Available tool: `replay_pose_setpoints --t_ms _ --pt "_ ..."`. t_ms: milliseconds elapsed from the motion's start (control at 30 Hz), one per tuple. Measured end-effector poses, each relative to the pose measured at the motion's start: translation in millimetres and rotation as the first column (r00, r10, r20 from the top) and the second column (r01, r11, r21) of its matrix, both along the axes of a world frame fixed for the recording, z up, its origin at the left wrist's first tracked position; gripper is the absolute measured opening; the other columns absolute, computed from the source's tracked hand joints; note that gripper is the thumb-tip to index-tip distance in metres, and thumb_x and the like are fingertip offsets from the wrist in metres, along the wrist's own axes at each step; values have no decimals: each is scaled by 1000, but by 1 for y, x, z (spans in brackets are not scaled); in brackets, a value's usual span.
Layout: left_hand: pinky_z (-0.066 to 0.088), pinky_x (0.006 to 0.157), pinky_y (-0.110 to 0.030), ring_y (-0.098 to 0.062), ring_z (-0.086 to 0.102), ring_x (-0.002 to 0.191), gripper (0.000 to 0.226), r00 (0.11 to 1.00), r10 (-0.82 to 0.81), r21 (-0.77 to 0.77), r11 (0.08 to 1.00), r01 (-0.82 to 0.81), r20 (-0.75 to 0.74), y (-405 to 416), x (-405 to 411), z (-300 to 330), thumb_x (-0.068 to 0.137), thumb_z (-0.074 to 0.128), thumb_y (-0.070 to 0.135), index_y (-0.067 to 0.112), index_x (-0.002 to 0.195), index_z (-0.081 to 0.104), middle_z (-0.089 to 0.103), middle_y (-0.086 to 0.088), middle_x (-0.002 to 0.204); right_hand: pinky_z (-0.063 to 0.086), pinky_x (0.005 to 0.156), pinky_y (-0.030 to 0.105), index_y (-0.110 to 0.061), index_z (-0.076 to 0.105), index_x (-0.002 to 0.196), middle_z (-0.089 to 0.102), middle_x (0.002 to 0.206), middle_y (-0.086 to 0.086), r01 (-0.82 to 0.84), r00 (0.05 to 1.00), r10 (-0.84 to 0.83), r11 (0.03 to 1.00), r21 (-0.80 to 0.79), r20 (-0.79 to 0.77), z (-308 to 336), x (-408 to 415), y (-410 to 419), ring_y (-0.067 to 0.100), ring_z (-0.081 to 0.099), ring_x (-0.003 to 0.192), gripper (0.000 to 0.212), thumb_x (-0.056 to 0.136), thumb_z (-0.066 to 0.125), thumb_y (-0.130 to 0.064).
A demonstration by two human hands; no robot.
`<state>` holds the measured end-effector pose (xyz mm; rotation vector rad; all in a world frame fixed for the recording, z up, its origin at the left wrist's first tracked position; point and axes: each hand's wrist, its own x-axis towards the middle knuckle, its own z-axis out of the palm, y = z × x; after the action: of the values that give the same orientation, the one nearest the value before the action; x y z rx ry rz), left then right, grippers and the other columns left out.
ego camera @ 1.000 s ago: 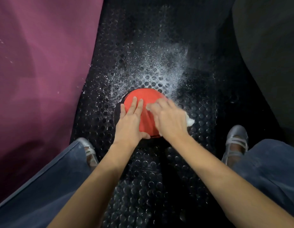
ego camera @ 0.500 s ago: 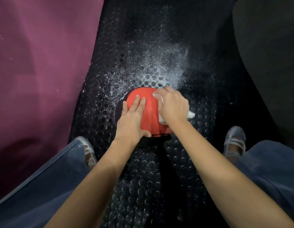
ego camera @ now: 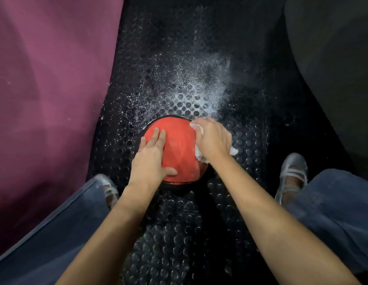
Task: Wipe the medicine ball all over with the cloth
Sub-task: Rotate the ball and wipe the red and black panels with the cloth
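Both hands are on the medicine ball [ego camera: 180,149] — left hand [ego camera: 151,159] flat with straight fingers, right hand [ego camera: 213,138] gripping the white cloth [ego camera: 198,154] against its side.

A round medicine ball with a matte red top panel and black underside [ego camera: 179,149] sits on the floor, its red face turned upward with faint creases across it. A crumpled white cloth [ego camera: 198,153] lies bunched against the ball's upper right side, its edges showing at the top and the lower right.
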<state>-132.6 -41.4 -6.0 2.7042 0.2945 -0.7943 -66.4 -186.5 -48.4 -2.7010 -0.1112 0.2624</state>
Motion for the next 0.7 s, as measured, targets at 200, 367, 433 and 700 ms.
replay_pose_setpoints --t_ms 200,367,433,700 --pt "21 116 -41 -31 1 149 115 1000 -8 3 1000 8 -1 -2 0 0 73 81 35 22 156 1 -3 8 163 48 66 31 -29 65 115 63 112 -1 -89 994 85 994 57 72 4 -20 -3 21 60 100 26 100 44 -31" --pt "24 115 -41 -30 0 150 115 1000 -31 -1 1000 31 4 -7 1 0 74 80 34 24 156 0 -5 10 163 37 61 25 -29 65 113 64 110 -4 53 997 -53 999 5 -65 -1 3 -8 18 62 93 25 100 44 -30" --pt "25 114 -41 -30 0 150 116 999 -31 -3 1000 31 -9 -7 1 1 73 81 33 24 156 0 -4 10 162 42 65 27 -29 65 115 63 113 -4 -36 999 36 999 21 -7 1 -11 -9 18 60 98 26 100 44 -31" --pt "28 113 -43 -30 -1 149 116 999 -47 7 999 47 -4 -4 -2 2 73 81 32 24 155 -1 -6 9 162 34 63 24 -29 65 114 62 115 -5 1 999 -2 1000 -7 -34 -1 -6 -7 17 60 98 26 100 42 -31"
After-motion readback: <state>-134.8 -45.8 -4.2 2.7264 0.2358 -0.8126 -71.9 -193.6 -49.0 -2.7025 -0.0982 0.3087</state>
